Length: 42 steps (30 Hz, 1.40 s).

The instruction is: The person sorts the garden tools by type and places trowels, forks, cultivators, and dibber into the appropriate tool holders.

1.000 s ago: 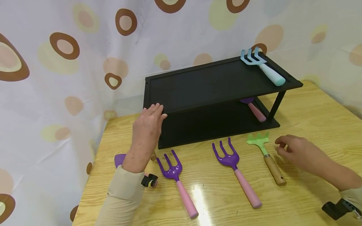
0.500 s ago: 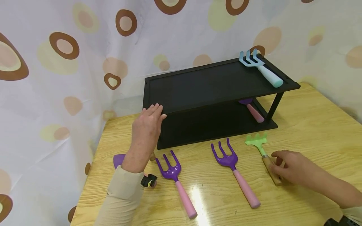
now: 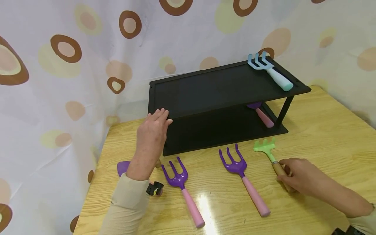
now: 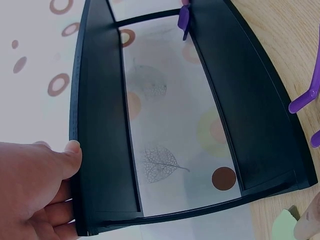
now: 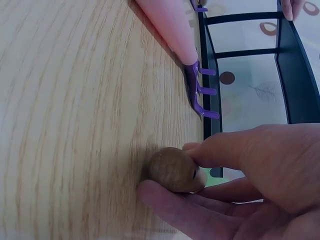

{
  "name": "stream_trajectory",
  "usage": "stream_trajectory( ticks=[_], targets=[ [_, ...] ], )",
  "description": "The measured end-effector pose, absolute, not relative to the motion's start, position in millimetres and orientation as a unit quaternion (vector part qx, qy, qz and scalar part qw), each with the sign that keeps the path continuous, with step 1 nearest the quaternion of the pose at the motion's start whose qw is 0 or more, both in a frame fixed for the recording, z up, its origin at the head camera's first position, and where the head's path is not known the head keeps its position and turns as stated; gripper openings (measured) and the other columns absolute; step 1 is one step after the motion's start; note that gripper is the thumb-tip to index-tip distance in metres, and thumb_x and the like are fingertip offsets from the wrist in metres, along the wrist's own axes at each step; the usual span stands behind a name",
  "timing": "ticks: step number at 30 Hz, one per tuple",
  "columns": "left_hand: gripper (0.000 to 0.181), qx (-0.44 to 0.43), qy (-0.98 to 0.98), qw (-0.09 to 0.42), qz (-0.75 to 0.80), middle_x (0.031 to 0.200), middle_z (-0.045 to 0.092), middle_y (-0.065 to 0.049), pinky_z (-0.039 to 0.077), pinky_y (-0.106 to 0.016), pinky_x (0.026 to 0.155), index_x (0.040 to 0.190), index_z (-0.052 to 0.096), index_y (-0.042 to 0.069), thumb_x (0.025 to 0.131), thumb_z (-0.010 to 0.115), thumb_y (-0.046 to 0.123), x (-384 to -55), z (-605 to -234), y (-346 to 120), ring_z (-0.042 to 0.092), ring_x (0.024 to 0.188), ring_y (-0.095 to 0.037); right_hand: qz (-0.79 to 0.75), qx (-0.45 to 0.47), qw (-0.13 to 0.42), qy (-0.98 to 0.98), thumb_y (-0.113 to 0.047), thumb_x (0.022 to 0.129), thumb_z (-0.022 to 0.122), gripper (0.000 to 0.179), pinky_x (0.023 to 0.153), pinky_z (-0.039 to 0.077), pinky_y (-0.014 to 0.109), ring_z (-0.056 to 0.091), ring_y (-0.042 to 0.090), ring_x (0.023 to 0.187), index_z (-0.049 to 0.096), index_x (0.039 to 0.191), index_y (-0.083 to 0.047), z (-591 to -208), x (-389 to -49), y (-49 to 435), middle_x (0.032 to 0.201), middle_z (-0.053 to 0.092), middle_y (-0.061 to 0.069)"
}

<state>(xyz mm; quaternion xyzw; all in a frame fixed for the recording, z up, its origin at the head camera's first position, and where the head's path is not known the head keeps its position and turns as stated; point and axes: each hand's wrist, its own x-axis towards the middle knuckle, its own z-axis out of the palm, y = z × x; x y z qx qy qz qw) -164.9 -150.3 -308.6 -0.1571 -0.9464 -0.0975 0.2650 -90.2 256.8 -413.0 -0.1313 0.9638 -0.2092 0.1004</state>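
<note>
My left hand [image 3: 152, 132] holds the front left corner of a black two-tier shelf [image 3: 202, 88]; in the left wrist view its thumb and fingers lie on opposite sides of the top board's edge. At the right, my right hand [image 3: 301, 174] pinches the wooden handle [image 5: 172, 170] of a small hand rake with a light green head [image 3: 265, 147]. The rake lies on the table in front of the shelf, its tines toward the shelf. Left of it lies a purple hand fork [image 3: 238, 166] with a pink handle.
Another purple fork [image 3: 178, 179] lies further left. A purple blade [image 3: 123, 167] shows partly behind my left forearm. On the upper tier rests a light blue hand rake [image 3: 277, 76]; a pink-handled tool [image 3: 264, 117] lies on the lower tier. A patterned curtain [image 3: 182, 39] hangs behind.
My right hand has moved in from beside the green rake and down onto its wooden handle, which its fingers now pinch. The left hand stays at the shelf corner.
</note>
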Motion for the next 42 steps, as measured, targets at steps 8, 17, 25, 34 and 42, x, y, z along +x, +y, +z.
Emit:
stream_trajectory(
  ticks=[8, 17, 25, 34, 42],
  targets=[
    [0.038, -0.161, -0.944, 0.270, -0.099, 0.133, 0.064, -0.014, 0.045, -0.044, 0.108, 0.132, 0.063, 0.005, 0.100, 0.056, 0.024, -164, -309, -150, 0.060, 0.127, -0.028, -0.192, -0.131, 0.075, 0.970, -0.020, 0.083, 0.079, 0.053, 0.051, 0.039, 0.020, 0.049, 0.008, 0.062, 0.060, 0.116, 0.017, -414, -88, 255, 0.077, 0.064, 0.000],
    [0.038, -0.163, -0.946, 0.262, -0.103, 0.134, 0.063, -0.013, 0.044, -0.043, 0.110, 0.133, 0.063, 0.005, 0.101, 0.055, 0.024, -164, -310, -150, 0.059, 0.127, -0.027, -0.190, -0.136, 0.043, 0.971, -0.014, 0.081, 0.079, 0.044, 0.050, 0.037, 0.020, 0.045, 0.007, 0.061, 0.063, 0.111, 0.015, -417, -83, 253, 0.076, 0.060, -0.001],
    [0.038, -0.153, -0.950, 0.255, -0.100, 0.136, 0.062, -0.013, 0.043, -0.044, 0.110, 0.133, 0.062, 0.005, 0.101, 0.054, 0.025, -165, -309, -151, 0.058, 0.129, -0.027, -0.169, -0.155, 0.002, 0.974, -0.011, 0.080, 0.078, 0.033, 0.051, 0.034, 0.021, 0.042, 0.007, 0.062, 0.065, 0.105, 0.007, -414, -83, 257, 0.073, 0.052, -0.004],
    [0.038, -0.159, -0.947, 0.261, -0.099, 0.135, 0.063, -0.013, 0.043, -0.045, 0.110, 0.133, 0.063, 0.005, 0.101, 0.055, 0.026, -164, -309, -150, 0.059, 0.128, -0.028, -0.160, -0.164, -0.016, 0.973, -0.007, 0.080, 0.076, 0.030, 0.052, 0.038, 0.022, 0.044, 0.007, 0.063, 0.065, 0.105, 0.005, -402, -84, 265, 0.075, 0.058, -0.004],
    [0.038, -0.158, -0.948, 0.261, -0.093, 0.135, 0.063, -0.013, 0.043, -0.044, 0.110, 0.133, 0.062, 0.005, 0.101, 0.054, 0.025, -164, -310, -151, 0.059, 0.128, -0.027, -0.131, -0.186, -0.049, 0.972, -0.002, 0.079, 0.076, 0.033, 0.053, 0.046, 0.026, 0.055, 0.009, 0.066, 0.066, 0.109, 0.009, -385, -87, 268, 0.079, 0.064, 0.000]
  ],
)
